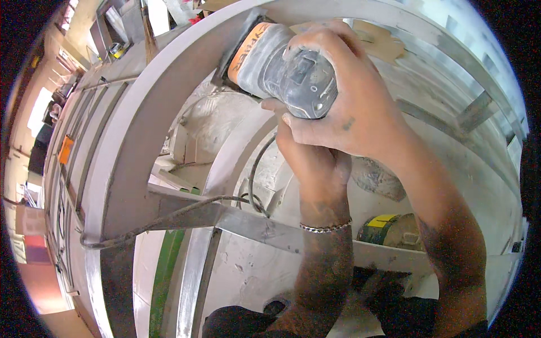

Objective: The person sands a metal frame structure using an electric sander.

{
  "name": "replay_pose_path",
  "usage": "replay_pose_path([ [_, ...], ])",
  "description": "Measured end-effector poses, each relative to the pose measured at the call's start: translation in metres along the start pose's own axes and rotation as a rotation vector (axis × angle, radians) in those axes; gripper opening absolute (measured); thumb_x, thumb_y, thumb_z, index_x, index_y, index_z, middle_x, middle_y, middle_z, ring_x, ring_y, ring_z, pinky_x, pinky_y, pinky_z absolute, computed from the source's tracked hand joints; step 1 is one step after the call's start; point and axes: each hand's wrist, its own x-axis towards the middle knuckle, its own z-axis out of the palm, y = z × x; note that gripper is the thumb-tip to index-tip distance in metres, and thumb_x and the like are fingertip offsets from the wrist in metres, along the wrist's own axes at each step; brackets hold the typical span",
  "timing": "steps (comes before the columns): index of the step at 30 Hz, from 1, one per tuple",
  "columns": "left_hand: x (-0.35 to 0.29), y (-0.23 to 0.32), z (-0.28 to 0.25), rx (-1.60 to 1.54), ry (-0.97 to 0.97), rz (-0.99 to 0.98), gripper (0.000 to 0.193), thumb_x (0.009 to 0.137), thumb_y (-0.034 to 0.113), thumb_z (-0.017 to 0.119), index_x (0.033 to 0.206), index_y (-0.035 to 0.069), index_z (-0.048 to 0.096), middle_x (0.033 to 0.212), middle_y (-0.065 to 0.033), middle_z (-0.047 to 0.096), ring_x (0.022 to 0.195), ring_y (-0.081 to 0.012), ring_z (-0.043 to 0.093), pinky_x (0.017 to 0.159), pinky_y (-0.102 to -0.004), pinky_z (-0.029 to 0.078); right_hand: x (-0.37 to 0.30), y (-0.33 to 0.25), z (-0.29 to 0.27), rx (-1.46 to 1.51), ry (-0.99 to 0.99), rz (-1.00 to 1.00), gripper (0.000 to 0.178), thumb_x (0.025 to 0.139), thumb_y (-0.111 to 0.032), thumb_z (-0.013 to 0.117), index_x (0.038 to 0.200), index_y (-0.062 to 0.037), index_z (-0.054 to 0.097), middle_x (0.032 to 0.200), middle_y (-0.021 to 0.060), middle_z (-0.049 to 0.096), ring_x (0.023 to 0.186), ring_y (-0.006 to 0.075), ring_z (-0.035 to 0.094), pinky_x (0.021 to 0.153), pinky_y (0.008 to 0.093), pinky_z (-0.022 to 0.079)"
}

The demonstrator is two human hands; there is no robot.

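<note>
A dusty grey power sander (265,62) with an orange band lies tilted, its dark pad edge against the broad pale curved frame piece (141,96) at the upper left. My right hand (352,98) wraps over the rounded end of its body, fingers closed on it. My left hand (315,155), with a chain bracelet at the wrist, is closed on the sander's underside from below; most of its fingers are hidden behind the right hand.
A dark cord (163,221) loops over a crossbar (259,228) of the frame. Below the right forearm lies a round container with a yellow label (383,221). A green strip (167,270) runs between the bars, and an orange object (66,149) hangs at the left.
</note>
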Motion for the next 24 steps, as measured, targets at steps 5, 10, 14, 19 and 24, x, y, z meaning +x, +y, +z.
replay_pose_path([
  [5,-0.004,-0.002,-0.006,0.273,0.009,0.060,0.043,0.090,-0.005,0.070,0.132,-0.001,0.059,0.125,-0.0070,0.067,0.110,-0.0178,0.066,0.096,-0.0349,0.056,-0.002,-0.005,0.000,0.059,-0.040,0.076,0.068,0.065,-0.018,0.086,0.126,-0.0077,0.058,0.124,0.0166,0.057,0.120,0.0376,0.057,0.104,0.0459,0.047],
  [10,-0.007,-0.001,0.000,0.291,0.010,0.166,0.037,0.098,0.004,0.064,0.134,-0.002,0.058,0.128,-0.0089,0.066,0.112,-0.0205,0.066,0.098,-0.0375,0.057,0.003,-0.009,0.001,0.038,-0.026,-0.050,0.070,0.063,-0.016,0.086,0.127,-0.0091,0.058,0.125,0.0149,0.056,0.122,0.0370,0.056,0.105,0.0448,0.047],
  [14,-0.007,0.001,0.006,0.481,0.039,0.265,0.037,0.105,0.019,0.053,0.136,-0.001,0.056,0.131,-0.0110,0.065,0.117,-0.0245,0.066,0.103,-0.0426,0.056,0.006,-0.007,0.004,0.106,-0.016,-0.089,0.071,0.062,-0.015,0.086,0.127,-0.0090,0.058,0.126,0.0137,0.055,0.122,0.0356,0.056,0.105,0.0436,0.047],
  [19,-0.001,0.002,0.013,0.048,-0.028,0.050,0.041,0.107,0.026,0.046,0.138,0.000,0.055,0.134,-0.0129,0.064,0.120,-0.0274,0.065,0.105,-0.0449,0.054,0.006,-0.006,-0.004,0.050,0.005,-0.021,0.069,0.063,-0.016,0.086,0.126,-0.0083,0.058,0.124,0.0138,0.056,0.120,0.0349,0.057,0.104,0.0435,0.047],
  [24,-0.002,0.001,0.009,0.042,0.032,-0.001,0.047,0.111,0.036,0.043,0.140,0.001,0.053,0.135,-0.0127,0.063,0.122,-0.0268,0.064,0.106,-0.0448,0.054,0.004,-0.010,-0.003,0.094,-0.002,0.094,0.068,0.064,-0.017,0.087,0.126,-0.0082,0.058,0.123,0.0136,0.057,0.118,0.0351,0.058,0.101,0.0438,0.050],
])
